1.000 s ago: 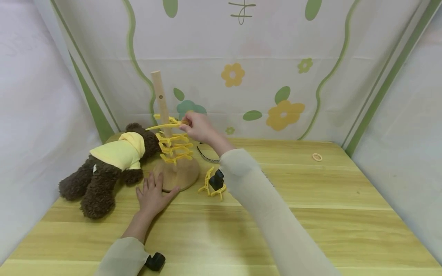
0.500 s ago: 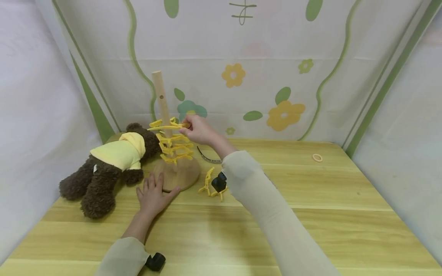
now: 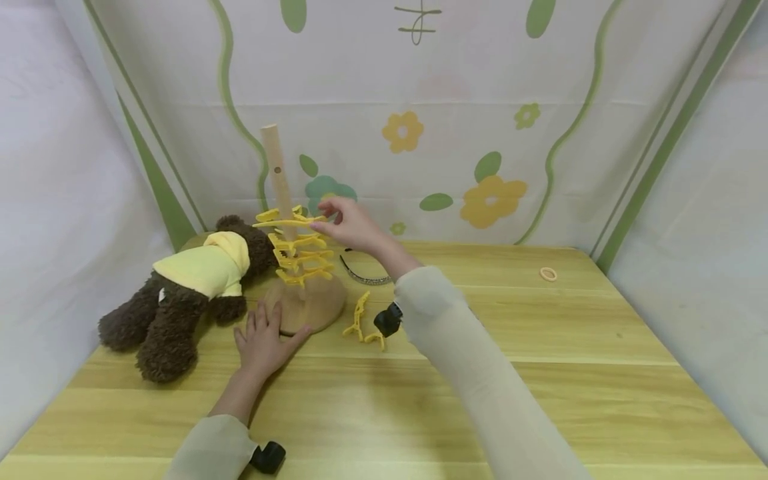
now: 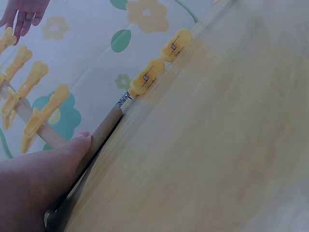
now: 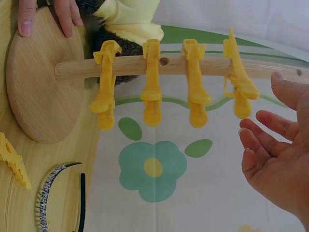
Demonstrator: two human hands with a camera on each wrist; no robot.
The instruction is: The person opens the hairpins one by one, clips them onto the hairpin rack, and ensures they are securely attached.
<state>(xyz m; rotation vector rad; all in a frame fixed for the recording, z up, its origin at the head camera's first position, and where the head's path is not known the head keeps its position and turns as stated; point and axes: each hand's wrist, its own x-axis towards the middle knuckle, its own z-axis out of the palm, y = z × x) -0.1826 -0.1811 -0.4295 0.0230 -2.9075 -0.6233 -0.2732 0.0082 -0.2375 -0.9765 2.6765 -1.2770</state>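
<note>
Several yellow hair clips (image 5: pixel 152 72) clasp an upright wooden post (image 3: pixel 273 150) one above another. The uppermost clip (image 5: pixel 240 79) sits at a slant to the others. Beside its handle end my right hand (image 3: pixel 354 230) hovers with fingers apart; the right wrist view shows a gap between the fingertips and the clip. My left hand (image 3: pixel 261 343) rests spread at the near left edge of the round wooden base (image 3: pixel 324 303), thumb against the rim. Two loose yellow clips, one standing taller (image 3: pixel 358 317) and one lower (image 3: pixel 375 340), are on the table right of the base.
A brown teddy bear (image 3: pixel 201 270) in a yellow hoodie lies left of the stand. Behind the loose clips is a glittery headband (image 3: pixel 366 279), with a thin black band (image 5: pixel 82 203) next to it. A small beige ring (image 3: pixel 548 274) lies far right. Patterned cloth encloses the table.
My right fingers pinched the top clip earlier; they have now let go and spread, and the clip stays on the post. The left hand keeps its place on the base.
</note>
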